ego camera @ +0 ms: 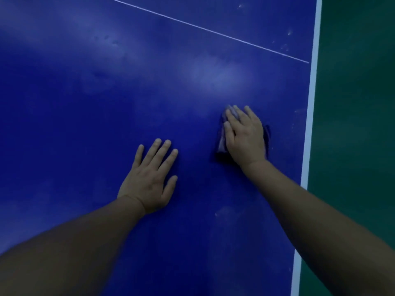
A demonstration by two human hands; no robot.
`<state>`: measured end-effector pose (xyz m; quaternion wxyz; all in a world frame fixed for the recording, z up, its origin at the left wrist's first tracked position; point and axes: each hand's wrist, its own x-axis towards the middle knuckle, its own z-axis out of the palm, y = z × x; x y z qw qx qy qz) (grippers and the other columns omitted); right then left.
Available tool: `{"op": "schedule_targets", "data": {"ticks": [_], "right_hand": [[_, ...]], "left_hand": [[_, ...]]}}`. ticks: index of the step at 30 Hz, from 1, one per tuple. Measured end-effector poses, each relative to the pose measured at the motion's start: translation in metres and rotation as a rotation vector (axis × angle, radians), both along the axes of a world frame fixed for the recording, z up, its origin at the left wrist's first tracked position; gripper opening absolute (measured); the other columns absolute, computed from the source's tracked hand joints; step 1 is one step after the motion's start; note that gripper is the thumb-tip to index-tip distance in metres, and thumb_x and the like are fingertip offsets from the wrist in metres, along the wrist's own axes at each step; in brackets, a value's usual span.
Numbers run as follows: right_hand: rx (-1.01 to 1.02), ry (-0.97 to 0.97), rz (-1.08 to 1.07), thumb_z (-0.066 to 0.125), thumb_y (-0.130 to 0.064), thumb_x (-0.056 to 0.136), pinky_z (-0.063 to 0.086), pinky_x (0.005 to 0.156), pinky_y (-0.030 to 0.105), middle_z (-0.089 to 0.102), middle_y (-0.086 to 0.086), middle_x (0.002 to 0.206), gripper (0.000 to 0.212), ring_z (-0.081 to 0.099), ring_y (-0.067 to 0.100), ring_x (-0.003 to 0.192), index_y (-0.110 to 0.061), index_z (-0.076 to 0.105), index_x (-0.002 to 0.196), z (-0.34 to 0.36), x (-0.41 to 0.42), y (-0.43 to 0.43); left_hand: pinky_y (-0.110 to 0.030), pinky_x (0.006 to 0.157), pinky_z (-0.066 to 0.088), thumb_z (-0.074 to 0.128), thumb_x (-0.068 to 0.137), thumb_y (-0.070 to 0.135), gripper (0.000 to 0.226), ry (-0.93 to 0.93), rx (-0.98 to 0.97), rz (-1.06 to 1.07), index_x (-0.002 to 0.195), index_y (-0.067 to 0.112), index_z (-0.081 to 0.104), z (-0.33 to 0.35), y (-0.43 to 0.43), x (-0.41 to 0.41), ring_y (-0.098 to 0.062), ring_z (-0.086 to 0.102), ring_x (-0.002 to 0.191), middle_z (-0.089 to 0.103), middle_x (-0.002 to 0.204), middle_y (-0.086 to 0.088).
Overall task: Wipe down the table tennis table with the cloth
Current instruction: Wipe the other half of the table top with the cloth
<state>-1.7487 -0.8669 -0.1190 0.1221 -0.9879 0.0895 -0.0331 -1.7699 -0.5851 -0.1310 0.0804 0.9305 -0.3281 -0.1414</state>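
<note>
Now the right hand [245, 137] presses flat on a crumpled dark-blue cloth [221, 144]; left hand [149, 178] lies flat.

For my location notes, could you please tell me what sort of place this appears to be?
Probably an indoor sports hall or games room: a blue table tennis table with a thin white line and a white edge stripe, standing over a green floor.

Blue table [85, 103], white edge line [310, 124]; dark cloth [221, 144] under right hand [243, 135]; left hand [149, 180] flat nearby.
</note>
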Motion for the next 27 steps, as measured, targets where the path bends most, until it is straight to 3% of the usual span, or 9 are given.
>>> {"op": "schedule_targets", "data": {"ticks": [5,8,11,13,15,20,24,25,27], "right_hand": [[0.016,0.057,0.335,0.043,-0.034,0.106,0.027,0.121,0.048,0.049,0.002,0.152,0.043,0.038,0.030,0.145,-0.019,0.054,0.145,0.005,-0.144,0.076],[-0.040,0.088,0.572,0.048,-0.032,0.103,0.034,0.115,0.055,0.058,0.005,0.144,0.039,0.047,0.038,0.138,-0.017,0.065,0.134,0.008,-0.154,0.042],[-0.051,0.065,0.337,0.047,-0.027,0.102,0.034,0.111,0.066,0.058,0.013,0.143,0.041,0.044,0.047,0.137,-0.011,0.064,0.135,0.015,-0.109,0.018],[0.005,0.084,0.062,0.047,-0.027,0.105,0.022,0.120,0.057,0.050,0.007,0.152,0.041,0.032,0.040,0.147,-0.015,0.057,0.143,0.014,-0.093,0.031],[0.017,0.074,-0.053,0.047,-0.028,0.105,0.019,0.122,0.049,0.047,0.004,0.154,0.041,0.032,0.034,0.148,-0.017,0.055,0.144,0.008,-0.109,0.061],[0.031,0.078,0.208,0.039,-0.033,0.107,0.029,0.118,0.051,0.049,0.001,0.152,0.043,0.037,0.030,0.145,-0.020,0.054,0.145,0.007,-0.236,0.143],[-0.035,0.092,0.503,0.047,-0.030,0.103,0.036,0.113,0.058,0.057,0.006,0.145,0.039,0.047,0.040,0.138,-0.017,0.064,0.135,0.009,-0.268,0.120],[-0.061,0.071,0.481,0.048,-0.028,0.101,0.036,0.109,0.062,0.060,0.010,0.142,0.039,0.049,0.044,0.135,-0.014,0.066,0.133,0.010,-0.255,0.110],[-0.038,0.052,0.215,0.049,-0.024,0.102,0.032,0.112,0.065,0.058,0.012,0.143,0.039,0.043,0.047,0.138,-0.010,0.064,0.134,0.015,-0.223,0.101]], "left_hand": [[-0.053,0.124,0.000,0.026,0.094,0.053,0.073,0.033,-0.025,0.013,0.158,0.017,0.026,0.001,0.004,-0.002,-0.022,0.000,0.155,0.011,0.168,-0.006],[-0.048,0.124,-0.011,0.029,0.098,0.052,0.072,0.094,-0.029,-0.009,0.161,0.021,0.015,0.005,0.007,0.002,-0.018,-0.014,0.154,-0.003,0.169,-0.001],[-0.042,0.123,-0.015,0.026,0.099,0.052,0.071,0.113,-0.012,-0.050,0.161,0.022,0.008,0.013,0.018,-0.002,-0.014,-0.022,0.151,-0.011,0.168,0.001],[-0.045,0.124,-0.011,0.020,0.097,0.053,0.072,0.062,-0.010,-0.064,0.161,0.020,0.011,0.019,0.029,-0.021,-0.017,-0.017,0.153,-0.006,0.168,-0.002],[-0.052,0.124,-0.004,0.020,0.098,0.053,0.071,0.036,0.007,-0.049,0.160,0.019,0.017,0.019,0.048,-0.063,-0.021,-0.010,0.155,0.000,0.169,-0.004],[-0.058,0.121,0.006,0.026,0.100,0.052,0.067,0.038,0.066,-0.027,0.158,0.020,0.028,0.005,0.104,-0.161,-0.027,0.004,0.155,0.012,0.167,-0.008],[-0.058,0.122,0.004,0.022,0.100,0.054,0.067,0.011,0.064,-0.047,0.159,0.022,0.023,0.000,0.107,-0.164,-0.027,0.000,0.155,0.009,0.167,-0.008],[-0.058,0.122,0.002,0.021,0.100,0.055,0.068,0.016,0.059,-0.039,0.159,0.023,0.020,0.000,0.107,-0.164,-0.027,-0.002,0.155,0.007,0.167,-0.008],[-0.057,0.123,-0.001,0.018,0.099,0.056,0.069,0.025,0.046,-0.024,0.160,0.024,0.017,-0.001,0.108,-0.164,-0.025,-0.006,0.155,0.004,0.168,-0.007]]}}
